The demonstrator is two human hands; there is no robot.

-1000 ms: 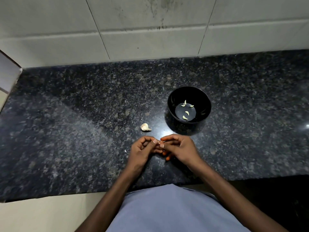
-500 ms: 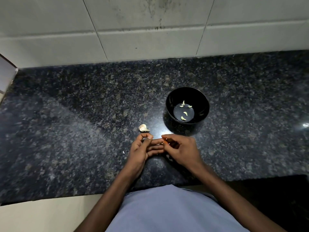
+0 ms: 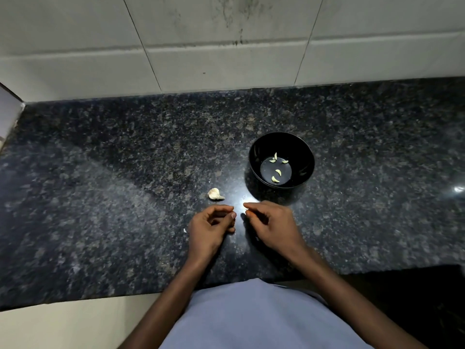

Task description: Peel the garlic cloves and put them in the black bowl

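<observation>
Head view: hands now parted, left (image 3: 208,226) loosely curled, empty; right (image 3: 270,221) pinching a garlic clove (image 3: 246,210).

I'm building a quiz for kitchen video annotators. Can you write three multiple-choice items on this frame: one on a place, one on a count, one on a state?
1. Where does the garlic piece lie?
A. In the bowl
B. On the counter, left of the bowl
C. In the left hand

2. How many cloves are in the bowl?
A. Two
B. Five
C. Nine

3. How do the hands stand?
A. Apart, above the counter
B. Clasped together
C. Both inside the bowl

Key:
1 B: it sits on the counter, beyond the left hand.
2 B: five pale cloves show on the bowl's floor.
3 A: a gap shows between the left hand and the right hand.
</observation>
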